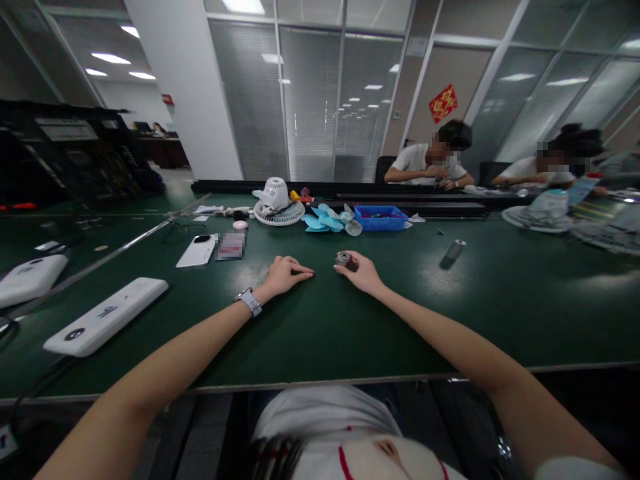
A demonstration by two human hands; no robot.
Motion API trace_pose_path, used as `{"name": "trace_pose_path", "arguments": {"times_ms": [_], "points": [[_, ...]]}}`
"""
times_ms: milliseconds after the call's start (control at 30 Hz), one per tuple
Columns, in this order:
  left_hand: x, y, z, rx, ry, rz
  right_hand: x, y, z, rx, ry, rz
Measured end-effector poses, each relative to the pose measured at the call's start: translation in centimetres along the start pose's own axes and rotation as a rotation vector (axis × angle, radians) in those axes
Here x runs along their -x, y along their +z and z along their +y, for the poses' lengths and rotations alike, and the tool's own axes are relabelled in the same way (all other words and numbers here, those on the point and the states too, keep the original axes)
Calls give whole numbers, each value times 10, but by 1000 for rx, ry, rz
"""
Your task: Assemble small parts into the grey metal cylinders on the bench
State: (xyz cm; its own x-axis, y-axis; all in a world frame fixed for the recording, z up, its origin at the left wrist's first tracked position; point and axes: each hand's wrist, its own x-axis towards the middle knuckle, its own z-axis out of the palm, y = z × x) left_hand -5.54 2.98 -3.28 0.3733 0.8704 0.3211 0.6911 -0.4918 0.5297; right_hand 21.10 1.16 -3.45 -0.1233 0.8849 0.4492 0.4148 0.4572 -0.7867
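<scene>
My right hand [364, 273] grips a small motor-like metal cylinder [343, 257] between thumb and fingers, its ringed round end facing up, just above or on the green table [320, 333]. To its left, my left hand [287, 274] rests low over the table, thumb and forefinger brought together in a pinch pointing right. Whatever sits in that pinch, if anything, is too small to make out. A gap separates the two hands. Beyond them lie light-blue fan blades [325, 219] and a white fan housing [275, 195] on a round grille [280, 215].
A blue tray [381, 219] of small parts stands behind the right hand. A battery-like cylinder [456, 250] stands at right. At left lie a white phone [197, 251], a pink round object [240, 225] and a long white device [107, 317]. Co-workers [429, 163] sit opposite.
</scene>
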Motion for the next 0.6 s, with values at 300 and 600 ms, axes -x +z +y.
{"name": "trace_pose_path", "arguments": {"times_ms": [300,600], "points": [[-1,-11,27,213,-113,105,-22,-146,75,589,431,657],[121,-58,162,747,76,-470,-14,-153,84,657,573,781]]}}
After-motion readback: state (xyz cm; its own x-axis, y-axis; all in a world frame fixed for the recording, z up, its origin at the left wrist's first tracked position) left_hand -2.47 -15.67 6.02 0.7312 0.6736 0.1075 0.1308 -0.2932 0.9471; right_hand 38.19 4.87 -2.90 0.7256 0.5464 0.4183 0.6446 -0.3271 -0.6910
